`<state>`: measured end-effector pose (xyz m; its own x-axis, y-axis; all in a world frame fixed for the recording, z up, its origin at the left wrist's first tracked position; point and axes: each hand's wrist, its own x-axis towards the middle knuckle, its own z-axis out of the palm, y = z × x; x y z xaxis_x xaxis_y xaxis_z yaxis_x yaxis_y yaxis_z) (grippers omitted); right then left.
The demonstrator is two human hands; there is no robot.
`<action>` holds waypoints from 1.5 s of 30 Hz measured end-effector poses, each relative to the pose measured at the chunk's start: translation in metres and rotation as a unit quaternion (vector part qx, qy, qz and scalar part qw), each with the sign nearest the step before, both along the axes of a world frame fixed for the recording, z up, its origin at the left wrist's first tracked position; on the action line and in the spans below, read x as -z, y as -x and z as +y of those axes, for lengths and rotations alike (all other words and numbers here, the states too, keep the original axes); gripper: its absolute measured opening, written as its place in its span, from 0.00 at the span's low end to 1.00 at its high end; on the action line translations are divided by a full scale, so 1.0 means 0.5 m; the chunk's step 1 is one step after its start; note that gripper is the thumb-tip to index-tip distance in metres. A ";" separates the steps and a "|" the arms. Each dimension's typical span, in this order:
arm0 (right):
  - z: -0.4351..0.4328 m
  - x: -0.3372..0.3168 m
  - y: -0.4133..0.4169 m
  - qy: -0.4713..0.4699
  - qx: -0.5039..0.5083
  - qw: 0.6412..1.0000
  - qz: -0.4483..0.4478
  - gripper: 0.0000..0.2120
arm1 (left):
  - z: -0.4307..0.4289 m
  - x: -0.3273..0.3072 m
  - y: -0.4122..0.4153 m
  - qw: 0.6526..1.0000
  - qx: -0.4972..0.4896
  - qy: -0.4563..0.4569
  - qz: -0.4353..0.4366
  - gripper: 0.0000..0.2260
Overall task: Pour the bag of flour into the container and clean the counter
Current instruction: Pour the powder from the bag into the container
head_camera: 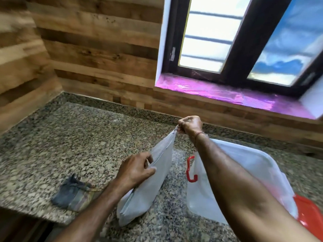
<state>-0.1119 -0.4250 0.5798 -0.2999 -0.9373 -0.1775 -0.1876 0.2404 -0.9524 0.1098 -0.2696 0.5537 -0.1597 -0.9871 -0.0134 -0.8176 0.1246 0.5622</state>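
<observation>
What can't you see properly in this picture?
- Container: the right arm covers most of it, so whether it is full or empty is hidden.
- Red lid: cut off by the right edge of the head view.
- Bag: its cloudy plastic hides how much flour is inside.
- Cloth: blurred, so its pattern is unclear.
- Right hand: blurred at the bag's corner, so its pinch is unclear.

Wood-plank walls (97, 49), bright dark-framed window (244, 41), pink sill (227, 95).

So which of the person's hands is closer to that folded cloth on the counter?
Left. The left hand grips the flour bag's side, just right of the folded cloth. The right hand pinches the bag's top corner, higher and farther away.
</observation>
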 end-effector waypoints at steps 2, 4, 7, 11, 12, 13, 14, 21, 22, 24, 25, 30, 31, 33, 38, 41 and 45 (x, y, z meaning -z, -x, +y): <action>-0.010 0.020 -0.006 -0.008 0.046 0.999 -0.016 0.10 | -0.014 0.008 0.006 1.000 -0.002 -0.006 0.012 0.07; -0.006 0.064 -0.018 -0.001 0.067 0.996 -0.055 0.09 | -0.025 0.021 0.002 0.997 -0.015 -0.039 0.062 0.07; 0.113 0.089 -0.072 -0.054 0.025 0.992 -0.113 0.24 | -0.027 0.037 -0.008 0.978 -0.020 -0.107 0.179 0.07; 0.220 0.132 -0.103 -0.157 -0.042 0.952 -0.258 0.22 | -0.018 0.039 -0.009 0.940 0.011 -0.177 0.290 0.11; 0.228 0.135 -0.101 -0.160 -0.039 0.949 -0.270 0.19 | -0.017 0.041 -0.010 0.932 0.010 -0.189 0.310 0.15; 0.231 0.139 -0.097 -0.159 -0.036 0.946 -0.279 0.13 | -0.017 0.044 -0.012 0.923 0.006 -0.198 0.331 0.21; 0.233 0.138 -0.093 -0.159 -0.028 0.942 -0.294 0.09 | -0.017 0.048 -0.011 0.915 0.002 -0.209 0.345 0.25; 0.245 0.136 -0.104 -0.160 0.018 0.917 -0.364 0.07 | -0.008 0.053 0.034 0.880 -0.042 -0.241 0.407 0.26; 0.248 0.138 -0.107 -0.165 0.014 0.915 -0.367 0.09 | -0.008 0.056 0.039 0.881 -0.048 -0.238 0.406 0.27; 0.246 0.163 -0.117 -0.178 0.006 0.908 -0.380 0.11 | -0.012 0.059 0.043 0.870 -0.069 -0.253 0.417 0.29; 0.245 0.178 -0.120 -0.178 0.014 0.908 -0.379 0.17 | -0.015 0.060 0.045 0.861 -0.080 -0.265 0.426 0.29; 0.251 0.184 -0.121 -0.179 0.024 0.910 -0.373 0.26 | -0.037 0.074 0.048 0.885 -0.107 -0.216 0.399 0.14; 0.256 0.164 -0.119 -0.177 0.016 0.917 -0.356 0.19 | -0.042 0.072 0.043 0.894 -0.112 -0.197 0.387 0.10; 0.256 0.140 -0.108 -0.161 0.021 0.931 -0.328 0.11 | -0.056 0.057 0.024 0.893 -0.131 -0.176 0.394 0.07; 0.243 0.106 -0.101 -0.058 0.017 0.993 -0.099 0.04 | -0.080 0.019 -0.044 0.859 -0.161 -0.182 0.450 0.06; 0.226 0.083 -0.098 -0.037 -0.005 0.998 -0.058 0.09 | -0.045 0.014 -0.060 0.858 -0.128 -0.223 0.445 0.10; 0.194 0.067 -0.088 -0.043 -0.047 0.997 -0.040 0.17 | 0.017 0.035 -0.094 0.866 -0.149 -0.237 0.414 0.17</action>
<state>-0.0677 -0.3280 0.5464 -0.1934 -0.9411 -0.2774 -0.1383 0.3060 -0.9419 0.1565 -0.2610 0.5363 -0.0473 -0.9012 -0.4309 -0.0650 -0.4277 0.9016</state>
